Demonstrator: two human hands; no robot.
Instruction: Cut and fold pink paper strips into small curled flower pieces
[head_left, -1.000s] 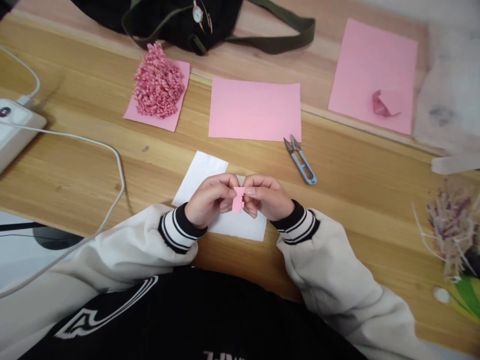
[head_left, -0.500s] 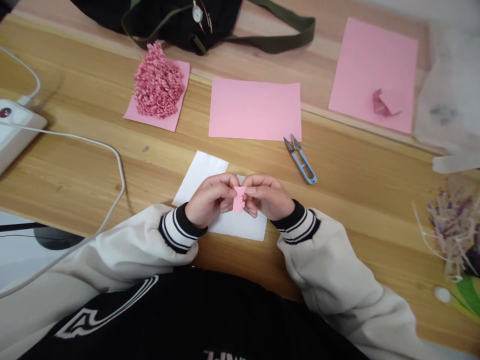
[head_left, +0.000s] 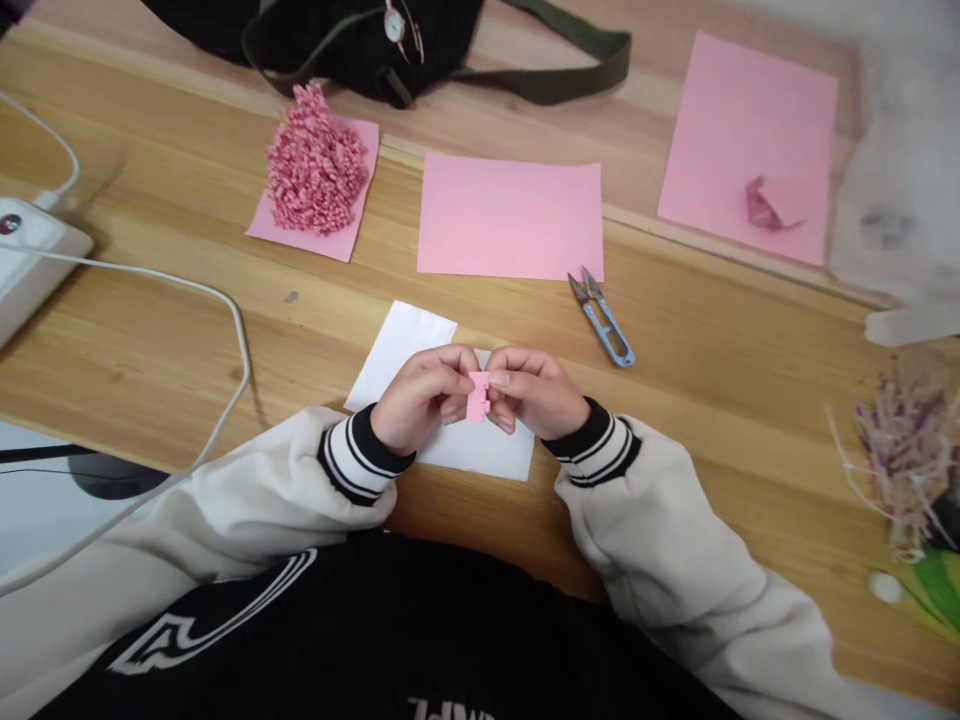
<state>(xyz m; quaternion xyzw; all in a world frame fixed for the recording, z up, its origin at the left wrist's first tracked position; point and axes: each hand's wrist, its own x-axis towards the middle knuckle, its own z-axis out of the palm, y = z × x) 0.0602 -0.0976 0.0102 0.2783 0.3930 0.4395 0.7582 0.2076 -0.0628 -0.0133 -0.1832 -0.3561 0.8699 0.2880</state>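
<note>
Between my two hands is a small piece of pink paper (head_left: 476, 405) with an uneven, notched right edge. My left hand (head_left: 420, 392) pinches its left side between thumb and fingers. On the other side, my right hand (head_left: 536, 388) has its thumb and fingertips closed on the notched edge. Both hands hover over white paper sheets (head_left: 495, 455) lying on the wooden table. Blue-handled thread snips (head_left: 604, 318) rest beyond my right hand, tips touching the corner of a larger pink sheet (head_left: 510, 218).
Pink flower stems (head_left: 316, 165) lie on a pink sheet at the back left. A black bag (head_left: 322, 40) with a watch (head_left: 394, 25) on it is behind. Another pink sheet (head_left: 750, 130) bears a folded paper scrap (head_left: 772, 203). A power strip (head_left: 37, 265) and cable are left; dried flowers (head_left: 907, 450) right.
Both hands stay almost in place on the pink paper. Only a slight shift of the paper and fingertips shows.
</note>
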